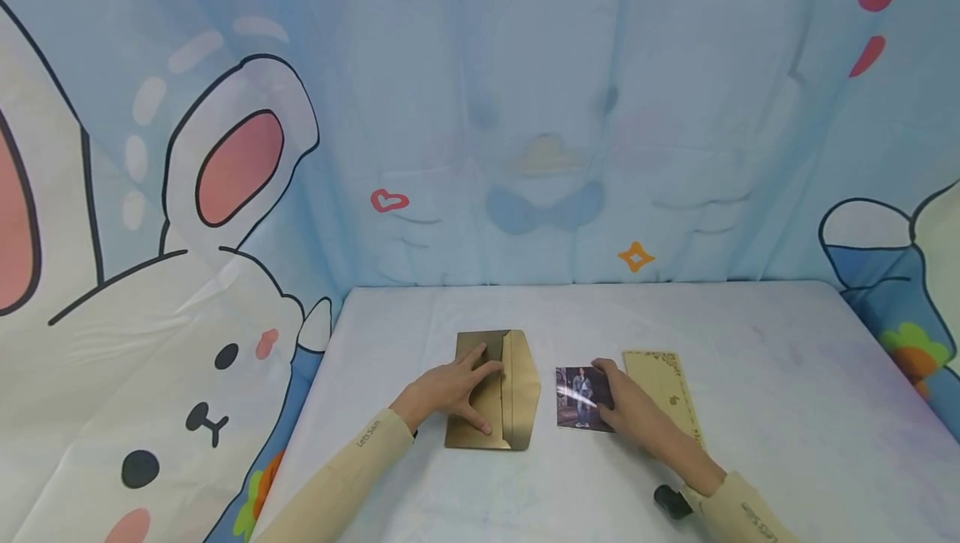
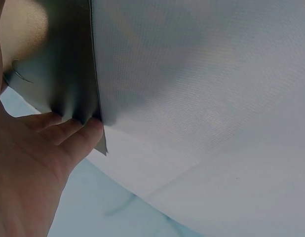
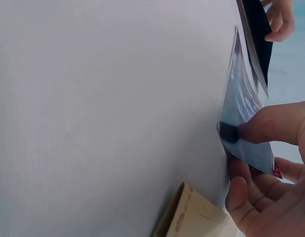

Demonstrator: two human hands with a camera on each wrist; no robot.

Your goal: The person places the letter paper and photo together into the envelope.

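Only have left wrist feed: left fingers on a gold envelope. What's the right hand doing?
Observer: Right hand is gripping a photo by its right side, as the head view shows it.
Operator: Touching the envelope?
Observer: No, a strip of white tabletop shows between them in the head view.
Operator: Anything else past the photo?
Observer: A cream card with a patterned border, to the photo's right in the head view.
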